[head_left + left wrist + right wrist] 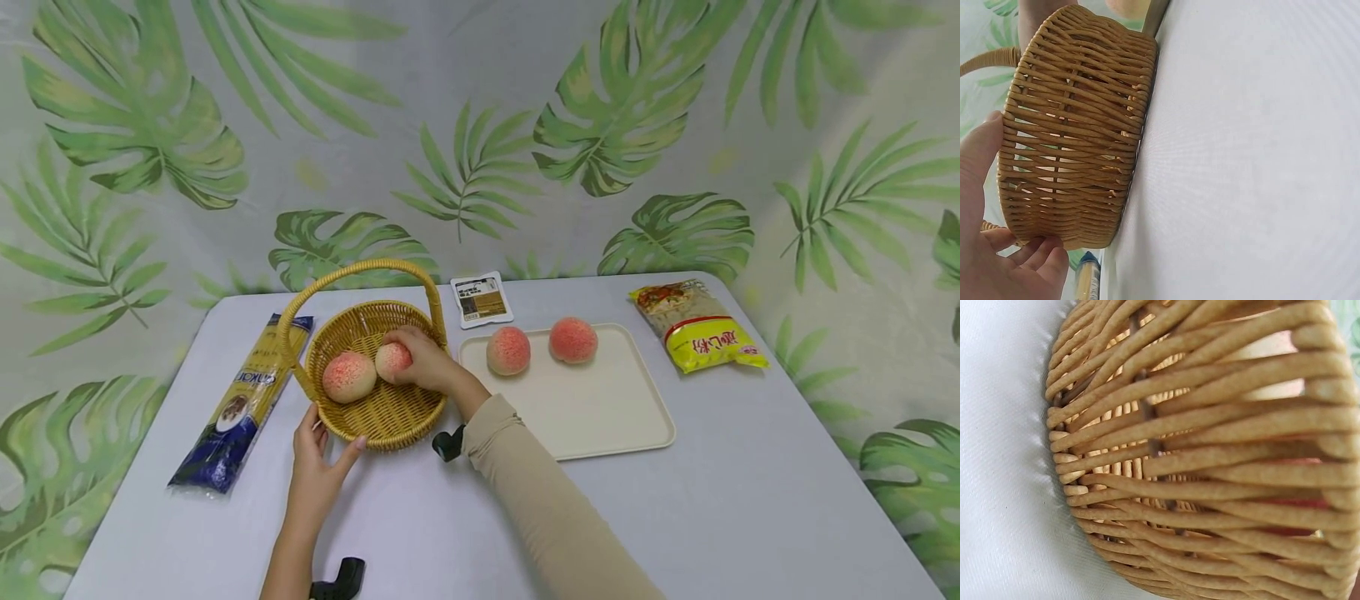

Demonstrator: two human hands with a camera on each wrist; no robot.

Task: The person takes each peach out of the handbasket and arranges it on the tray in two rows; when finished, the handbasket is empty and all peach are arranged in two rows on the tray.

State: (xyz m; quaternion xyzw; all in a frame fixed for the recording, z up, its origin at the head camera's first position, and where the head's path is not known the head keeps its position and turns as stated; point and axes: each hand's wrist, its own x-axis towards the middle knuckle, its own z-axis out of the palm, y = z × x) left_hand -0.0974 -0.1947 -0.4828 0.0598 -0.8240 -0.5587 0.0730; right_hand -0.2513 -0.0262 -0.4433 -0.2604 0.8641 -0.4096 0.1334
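A wicker basket (390, 417) with a tall handle stands at the left of the table. Inside it lies one pink and cream peach (349, 377). Beside that peach, my right hand (423, 360) reaches over the basket's right rim and grips a second peach (392, 362). My left hand (318, 467) holds the basket's near left rim, thumb on the edge; in the left wrist view the fingers of the left hand (1010, 250) curl at the woven side (1079, 137). The right wrist view shows only the basket's weave (1210, 444) close up, with the right hand hidden.
Right of the basket a cream tray (607, 408) bears two more peaches (508, 350), (573, 340). A small white packet (482, 300) lies behind. A long noodle pack (240, 404) is at the left, a yellow bag (697, 325) at the far right.
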